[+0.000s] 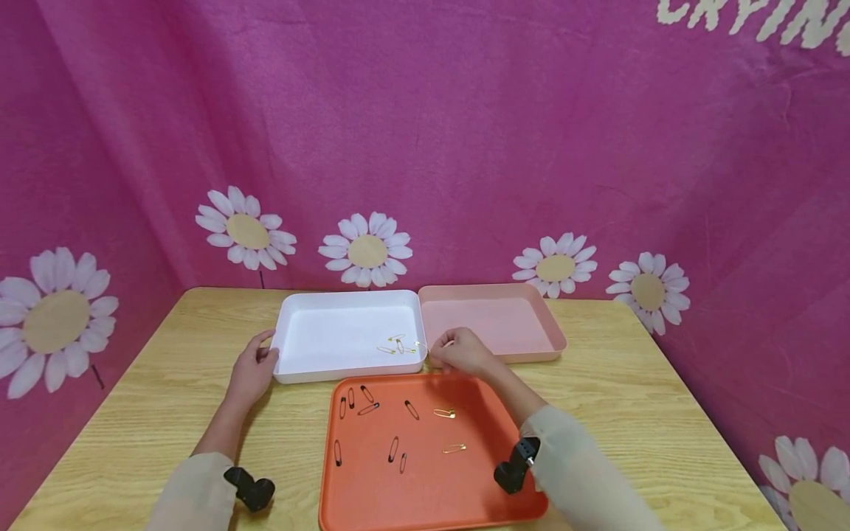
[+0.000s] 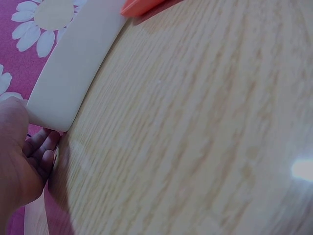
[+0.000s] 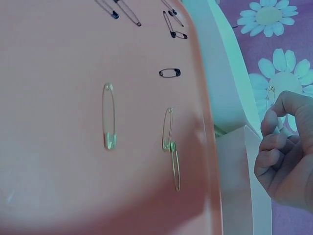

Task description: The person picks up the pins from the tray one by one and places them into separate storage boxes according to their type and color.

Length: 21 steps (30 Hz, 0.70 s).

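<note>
My right hand (image 1: 462, 351) pinches a small gold safety pin (image 3: 270, 96) between thumb and fingertip, its other fingers curled in. This hand hovers where the white tray (image 1: 325, 365) and the pink tray (image 1: 531, 358) meet. Several gold safety pins (image 1: 400, 345) lie in the white tray's front right corner. At that tray's left wall rests my left hand (image 1: 254, 369), fingers touching its outer side near the front corner, with no pin in it. On the orange tray (image 1: 378, 501) nearer me, black safety pins (image 1: 394, 449) lie mostly to the left and gold safety pins (image 1: 454, 448) to the right.
All three trays stand on a wooden table (image 1: 166, 369), the white and pink ones side by side behind the orange one. A magenta curtain (image 1: 425, 147) with printed daisies hangs behind the table and at both sides.
</note>
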Each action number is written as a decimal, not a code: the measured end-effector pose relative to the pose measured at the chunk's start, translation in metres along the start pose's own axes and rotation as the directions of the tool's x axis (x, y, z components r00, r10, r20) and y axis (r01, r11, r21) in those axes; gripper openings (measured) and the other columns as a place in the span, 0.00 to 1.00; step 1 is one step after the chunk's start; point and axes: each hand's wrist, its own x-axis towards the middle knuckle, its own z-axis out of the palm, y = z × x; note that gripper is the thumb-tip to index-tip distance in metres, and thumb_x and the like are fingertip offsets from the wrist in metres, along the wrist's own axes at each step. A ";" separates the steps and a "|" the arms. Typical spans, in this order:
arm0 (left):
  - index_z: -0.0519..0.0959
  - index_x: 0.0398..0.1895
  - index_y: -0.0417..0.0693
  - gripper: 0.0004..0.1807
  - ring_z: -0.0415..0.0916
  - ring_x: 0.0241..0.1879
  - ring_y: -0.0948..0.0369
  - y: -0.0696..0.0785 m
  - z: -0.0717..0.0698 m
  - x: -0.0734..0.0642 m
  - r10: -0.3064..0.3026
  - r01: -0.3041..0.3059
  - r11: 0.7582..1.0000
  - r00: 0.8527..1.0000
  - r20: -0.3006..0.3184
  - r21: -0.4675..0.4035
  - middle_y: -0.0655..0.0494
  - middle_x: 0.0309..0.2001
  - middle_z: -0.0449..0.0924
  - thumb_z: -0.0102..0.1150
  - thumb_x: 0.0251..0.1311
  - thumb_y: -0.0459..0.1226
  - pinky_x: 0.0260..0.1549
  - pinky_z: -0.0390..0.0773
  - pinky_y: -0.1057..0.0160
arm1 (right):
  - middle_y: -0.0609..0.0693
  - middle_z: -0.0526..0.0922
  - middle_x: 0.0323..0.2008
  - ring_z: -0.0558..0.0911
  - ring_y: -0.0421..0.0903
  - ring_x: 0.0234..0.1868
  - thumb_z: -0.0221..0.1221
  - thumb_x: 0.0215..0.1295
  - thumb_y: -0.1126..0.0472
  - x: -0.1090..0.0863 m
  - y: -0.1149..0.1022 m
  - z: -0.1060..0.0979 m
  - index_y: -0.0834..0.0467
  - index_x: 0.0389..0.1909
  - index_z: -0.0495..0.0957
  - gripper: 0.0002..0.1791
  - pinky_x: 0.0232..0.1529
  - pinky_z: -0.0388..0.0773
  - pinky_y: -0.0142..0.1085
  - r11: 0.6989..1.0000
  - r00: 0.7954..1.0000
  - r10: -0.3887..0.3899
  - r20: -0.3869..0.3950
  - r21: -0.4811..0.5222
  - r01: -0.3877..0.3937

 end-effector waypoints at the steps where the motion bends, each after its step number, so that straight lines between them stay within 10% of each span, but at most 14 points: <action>1: 0.54 0.71 0.45 0.27 0.65 0.55 0.47 0.000 0.000 0.000 0.000 0.000 1.000 1.000 0.000 0.002 0.33 0.58 0.67 0.37 0.70 0.39 0.54 0.67 0.52 | 0.47 0.71 0.13 0.71 0.39 0.16 0.58 0.53 0.65 0.001 -0.001 0.001 0.64 0.26 0.74 0.05 0.19 0.66 0.28 1.000 1.000 0.000 0.001 0.003 0.000; 21: 0.54 0.71 0.46 0.27 0.65 0.56 0.46 -0.004 0.001 0.003 -0.003 0.003 1.000 1.000 -0.005 -0.003 0.33 0.59 0.66 0.38 0.70 0.39 0.55 0.67 0.50 | 0.53 0.71 0.16 0.69 0.42 0.15 0.57 0.57 0.64 0.016 -0.012 0.020 0.65 0.29 0.75 0.06 0.16 0.63 0.28 0.995 0.996 0.082 -0.024 0.064 -0.080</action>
